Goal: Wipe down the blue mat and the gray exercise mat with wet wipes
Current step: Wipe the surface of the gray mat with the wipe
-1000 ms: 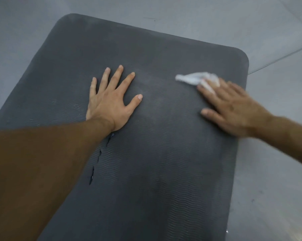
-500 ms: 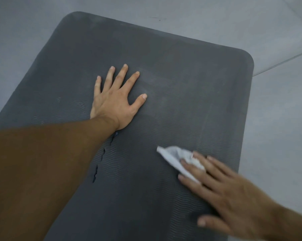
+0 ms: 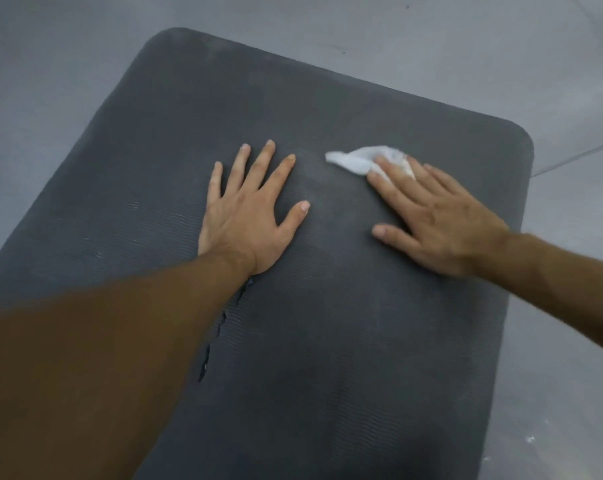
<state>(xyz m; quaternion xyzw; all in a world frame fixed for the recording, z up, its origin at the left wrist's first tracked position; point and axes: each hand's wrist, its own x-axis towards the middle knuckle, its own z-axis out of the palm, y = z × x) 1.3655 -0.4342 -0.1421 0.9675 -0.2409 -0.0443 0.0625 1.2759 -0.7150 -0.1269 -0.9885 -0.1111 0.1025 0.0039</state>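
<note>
Spanning the full view, the gray floor [image 3: 50, 81] carries the gray exercise mat [image 3: 328, 341], which lies flat with its rounded far corners visible. Left hand [image 3: 248, 220] rests palm down near the mat's middle, fingers straight and spread, grasping nothing. Right hand [image 3: 442, 223] lies flat beside it, straight fingers pressing a crumpled white wet wipe [image 3: 355, 161] onto the mat. Small tears [image 3: 222, 323] mark the mat beside the left wrist.
</note>
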